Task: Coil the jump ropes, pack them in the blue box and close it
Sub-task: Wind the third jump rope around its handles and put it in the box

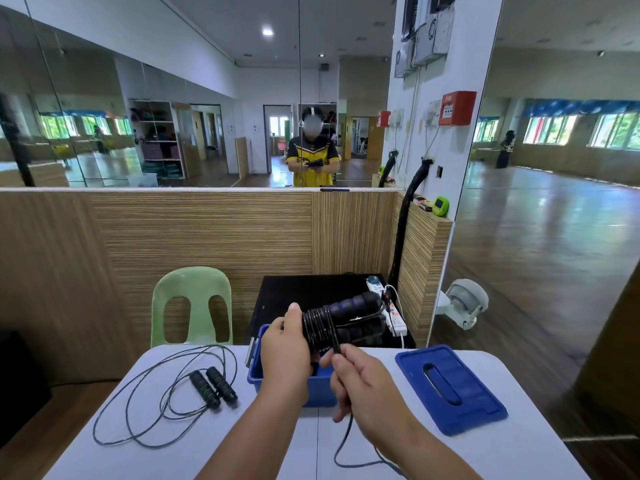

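Black jump rope with two padded foam handles [349, 306] is held up in the air above the open blue plastic box [255, 362], its handles side by side and its thin cord wound in tight turns around their near ends. The left hand [285, 341] grips the bundle at that wound end, fingers curled round it and thumb up on top. The right hand [360, 386], just near of the coil, pinches the free cord between thumb and curled fingers; from there the cord's loose tail [346, 455] hangs down and curves along the near edge of the white table [173, 455].

A second black jump rope with green-flecked handles [213, 388] lies uncoiled on the left of the table, its cord spread in wide loose loops around the two handles, which lie together.

The box stands at the far middle of the table, partly hidden by both arms. Its blue slotted lid [450, 386] lies flat on the right, apart from the box. A pale green plastic chair [192, 306] stands beyond the table on the left, and a white power strip [394, 317] lies on a black surface beyond the box.
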A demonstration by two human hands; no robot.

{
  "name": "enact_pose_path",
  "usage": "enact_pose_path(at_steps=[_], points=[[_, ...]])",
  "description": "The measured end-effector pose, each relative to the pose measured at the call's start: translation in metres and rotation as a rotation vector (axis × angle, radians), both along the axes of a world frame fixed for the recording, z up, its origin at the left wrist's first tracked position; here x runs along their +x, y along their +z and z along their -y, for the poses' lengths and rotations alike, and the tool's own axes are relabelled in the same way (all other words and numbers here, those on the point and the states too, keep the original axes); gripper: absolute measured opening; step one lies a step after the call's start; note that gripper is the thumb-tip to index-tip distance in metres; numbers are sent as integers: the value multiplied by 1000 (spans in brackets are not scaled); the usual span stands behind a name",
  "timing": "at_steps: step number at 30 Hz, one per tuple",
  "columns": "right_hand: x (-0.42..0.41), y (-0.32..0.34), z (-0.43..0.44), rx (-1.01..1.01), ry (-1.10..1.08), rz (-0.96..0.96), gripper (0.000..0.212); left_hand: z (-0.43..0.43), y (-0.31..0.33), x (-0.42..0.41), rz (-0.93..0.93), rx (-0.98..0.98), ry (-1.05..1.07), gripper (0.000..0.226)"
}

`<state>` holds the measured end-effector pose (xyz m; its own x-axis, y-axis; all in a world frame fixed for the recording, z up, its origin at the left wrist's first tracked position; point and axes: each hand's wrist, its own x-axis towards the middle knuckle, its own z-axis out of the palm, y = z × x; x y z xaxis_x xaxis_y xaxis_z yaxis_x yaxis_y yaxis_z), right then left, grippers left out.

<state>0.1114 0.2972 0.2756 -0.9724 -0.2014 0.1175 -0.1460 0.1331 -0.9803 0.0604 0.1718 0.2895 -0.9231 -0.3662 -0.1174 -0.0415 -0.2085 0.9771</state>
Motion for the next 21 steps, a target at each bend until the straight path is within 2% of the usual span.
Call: enact_pose_path(at_steps=[6,10,16,18,20,21], points=[[-4,-11,-13,-64,26,-30,25,0,9,6,47,4,-59,38],[-14,-17,-21,25,44,-50,27,1,14,13,137,89,-110,41],[-31,-9,-49,317,142,-152,15,13,20,23,241,94,-302,40],[-41,0,-60,361,115,-210,22,17,21,25,253,74,-366,38],[-59,9,-69,619,116,-347,10,19,22,24,259,51,-406,37],[-66,16,-73,746,128,-356,3,20,24,24,260,39,-422,37]])
